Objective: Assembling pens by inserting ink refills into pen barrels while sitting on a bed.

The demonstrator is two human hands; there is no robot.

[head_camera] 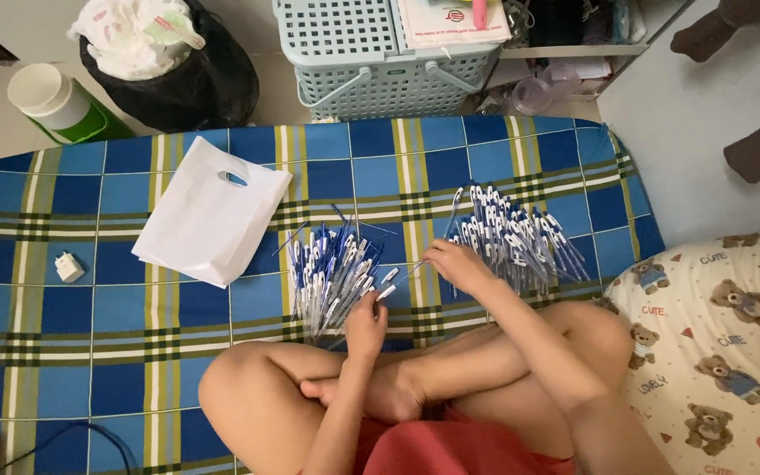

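Note:
I sit cross-legged on a blue, green and white plaid mattress [90, 290]. Two piles of blue-and-white pens lie in front of my knees: a left pile [332, 273] and a right pile [516, 233]. My left hand [366, 324] rests at the near edge of the left pile, fingers curled on a pen. My right hand [456, 264] sits between the piles, pinching a thin pen part that points toward the left pile.
A white plastic bag [211, 211] lies flat left of the pens. A small white plug adapter [69, 266] sits further left. Behind the mattress stand a pale blue basket [371, 66], a black bin [182, 66] and a green-and-white jug [54, 101]. A bear-print pillow [723, 343] lies at right.

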